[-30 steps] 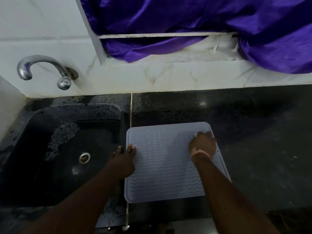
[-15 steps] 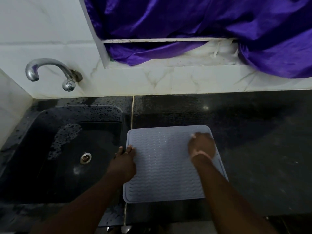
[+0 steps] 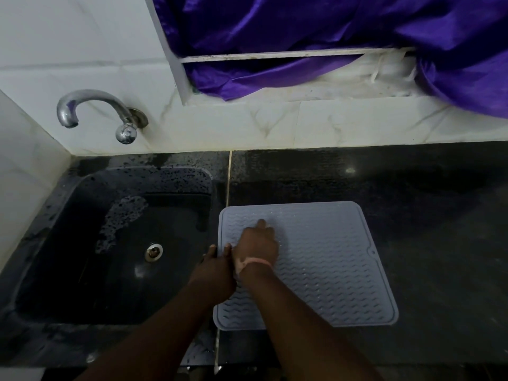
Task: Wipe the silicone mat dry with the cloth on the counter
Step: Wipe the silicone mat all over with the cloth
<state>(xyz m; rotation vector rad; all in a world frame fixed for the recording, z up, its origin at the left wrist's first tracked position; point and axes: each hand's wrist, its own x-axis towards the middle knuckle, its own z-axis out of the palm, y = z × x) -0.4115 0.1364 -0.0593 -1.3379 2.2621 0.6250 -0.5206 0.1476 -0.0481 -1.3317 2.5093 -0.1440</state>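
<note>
Counter [image 3: 412,243]: hands on mat [image 3: 324,259]

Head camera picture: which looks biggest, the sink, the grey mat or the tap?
1. Sink, slightly the largest, though its near edge is murky.
2. Silicone mat, close behind.
3. Tap, plainly smallest, though it sits farther from the camera.

We find open dark desk [image 3: 426,215] to the right of and beyond the silicone mat [image 3: 330,257], with room there to pass. To the left, the sink [image 3: 82,270] drops away just beside the mat's edge. On the far side the tiled wall [image 3: 275,127], the tap [image 3: 96,111] and the purple curtain [image 3: 302,28] close things off.
</note>
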